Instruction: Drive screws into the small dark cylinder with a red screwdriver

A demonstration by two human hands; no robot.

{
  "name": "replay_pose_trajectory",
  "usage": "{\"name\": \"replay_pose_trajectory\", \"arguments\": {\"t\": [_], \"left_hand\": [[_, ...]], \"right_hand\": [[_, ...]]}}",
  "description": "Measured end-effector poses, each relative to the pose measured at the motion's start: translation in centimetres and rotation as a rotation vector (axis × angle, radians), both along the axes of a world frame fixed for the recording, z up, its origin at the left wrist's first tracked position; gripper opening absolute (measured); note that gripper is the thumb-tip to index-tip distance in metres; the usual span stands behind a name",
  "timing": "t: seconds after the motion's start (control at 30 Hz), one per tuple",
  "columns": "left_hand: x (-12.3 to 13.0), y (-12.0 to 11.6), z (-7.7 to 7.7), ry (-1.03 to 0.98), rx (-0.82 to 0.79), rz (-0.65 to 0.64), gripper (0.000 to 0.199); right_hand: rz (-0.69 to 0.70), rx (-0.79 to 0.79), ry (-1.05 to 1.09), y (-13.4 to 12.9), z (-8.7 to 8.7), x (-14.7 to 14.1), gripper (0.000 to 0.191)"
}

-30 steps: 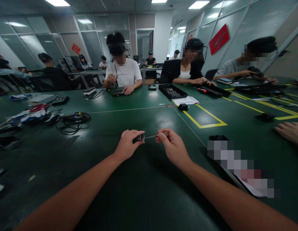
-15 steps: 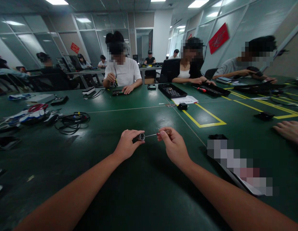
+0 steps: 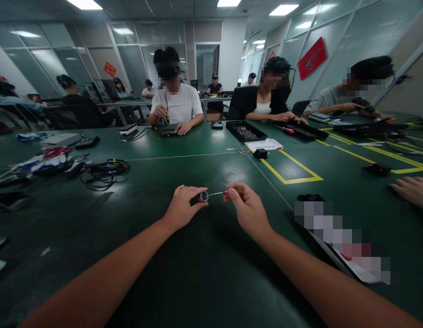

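Over the green table, my left hand (image 3: 182, 206) is closed around a short dark cylinder (image 3: 204, 196), which looks like a flashlight body. Its round, metal-rimmed end faces me, and the fingers hide most of the rest. My right hand (image 3: 248, 207) grips a small screwdriver (image 3: 216, 194) by its brownish handle. The thin shaft points left, with its tip at the rim of the cylinder. Whether the tip is inside the rim or only against it, I cannot tell.
Cables (image 3: 105, 174) lie tangled at the left. A black tray (image 3: 245, 132) of small parts stands across the table, near a small black block (image 3: 260, 153). At right are a pixelated packet (image 3: 337, 237) and another person's hand (image 3: 411, 189). Several people sit opposite.
The view has shifted slightly, so the room appears a little lower and further right. The cylinder's end faces me slightly more. Both hands keep their grips.
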State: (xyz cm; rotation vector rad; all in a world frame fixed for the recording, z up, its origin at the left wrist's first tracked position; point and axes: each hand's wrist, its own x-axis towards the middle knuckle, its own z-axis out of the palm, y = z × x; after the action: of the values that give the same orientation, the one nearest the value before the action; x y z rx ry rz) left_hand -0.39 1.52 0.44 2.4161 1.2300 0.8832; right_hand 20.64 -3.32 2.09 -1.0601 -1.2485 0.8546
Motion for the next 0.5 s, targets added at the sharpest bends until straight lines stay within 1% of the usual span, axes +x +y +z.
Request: {"name": "replay_pose_trajectory", "arguments": {"t": [0.1, 0.2, 0.33, 0.4, 0.5], "left_hand": [[0.01, -0.16, 0.07, 0.021, -0.005, -0.007, 0.04], [0.02, -0.28, 0.06, 0.058, -0.007, -0.023, 0.041], [0.02, -0.31, 0.04, 0.065, -0.007, -0.022, 0.04], [0.01, -0.29, 0.03, 0.06, -0.007, -0.016, 0.039], [0.0, -0.25, -0.02, 0.066, -0.006, -0.025, 0.04]], "right_hand": [[-0.009, -0.012, -0.047, -0.37, 0.27, -0.01, 0.034], [-0.067, -0.031, -0.1, -0.59, 0.33, 0.06, 0.038], [-0.098, 0.023, -0.116, -0.57, 0.25, 0.23, 0.023], [-0.086, 0.039, -0.136, -0.54, 0.28, 0.32, 0.021], [-0.102, -0.003, -0.216, -0.53, 0.34, 0.45, 0.034]]}}
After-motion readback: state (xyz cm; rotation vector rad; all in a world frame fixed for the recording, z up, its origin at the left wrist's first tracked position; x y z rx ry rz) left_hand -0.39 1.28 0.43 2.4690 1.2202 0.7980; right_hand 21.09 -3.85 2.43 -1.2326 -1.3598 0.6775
